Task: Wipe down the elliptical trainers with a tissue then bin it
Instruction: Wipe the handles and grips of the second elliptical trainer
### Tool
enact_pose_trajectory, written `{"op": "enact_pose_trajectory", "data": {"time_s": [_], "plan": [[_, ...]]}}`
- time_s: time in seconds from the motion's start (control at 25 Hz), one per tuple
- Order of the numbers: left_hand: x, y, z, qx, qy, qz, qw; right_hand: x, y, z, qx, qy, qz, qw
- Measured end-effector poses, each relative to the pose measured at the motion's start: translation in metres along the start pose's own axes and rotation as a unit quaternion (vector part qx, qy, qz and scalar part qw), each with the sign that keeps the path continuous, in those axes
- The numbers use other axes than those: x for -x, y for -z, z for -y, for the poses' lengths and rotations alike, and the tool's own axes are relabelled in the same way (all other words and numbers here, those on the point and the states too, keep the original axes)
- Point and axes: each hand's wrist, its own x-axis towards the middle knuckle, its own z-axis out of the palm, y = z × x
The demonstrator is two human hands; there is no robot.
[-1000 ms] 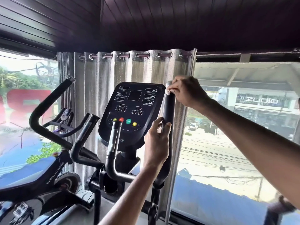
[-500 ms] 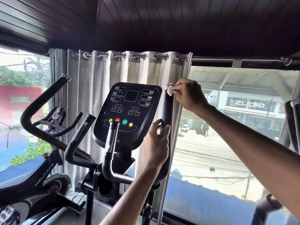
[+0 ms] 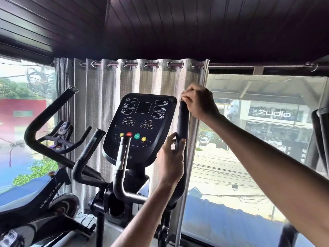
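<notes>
From the head camera I see my right hand point(image 3: 199, 102) pinching a small white tissue point(image 3: 180, 98) atop the elliptical's black handlebar point(image 3: 183, 122), while below it my left hand point(image 3: 171, 157) grips the same bar, beside the console point(image 3: 142, 125).

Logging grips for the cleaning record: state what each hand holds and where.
Left hand grips the elliptical's right handlebar at mid-height. Right hand pinches a white tissue in its fingers, pressed against the handlebar's top end.
</notes>
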Motion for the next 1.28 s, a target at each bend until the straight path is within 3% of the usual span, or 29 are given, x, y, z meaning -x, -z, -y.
{"op": "enact_pose_trajectory", "data": {"time_s": [0.08,0.28,0.52,0.64,0.88,1.08,1.2,1.28], "plan": [[0.001,0.0,-0.001,0.005,-0.003,-0.007,1.0,0.014,0.004,-0.003,-0.046,-0.025,-0.016,0.998],[0.002,0.0,0.001,0.005,0.005,-0.011,1.0,0.058,0.004,0.017,-0.176,-0.22,-0.044,0.958],[0.002,-0.001,0.001,0.021,0.015,-0.002,1.0,0.075,0.007,0.026,-0.225,-0.274,-0.039,0.934],[0.003,-0.001,-0.001,0.023,0.01,-0.005,1.0,0.082,0.001,0.025,-0.23,-0.234,-0.042,0.944],[0.002,-0.001,0.002,0.018,0.019,-0.013,1.0,0.086,-0.004,0.023,-0.316,-0.237,-0.046,0.918],[0.002,0.001,0.0,-0.013,0.011,-0.018,1.0,0.11,-0.008,0.022,-0.233,-0.105,-0.108,0.961],[0.001,-0.001,0.0,-0.011,0.009,-0.023,1.0,0.093,-0.009,0.022,-0.197,-0.122,-0.128,0.964],[0.002,0.0,0.0,-0.014,0.006,-0.025,1.0,0.092,-0.006,0.02,-0.181,-0.07,-0.107,0.975]]}}
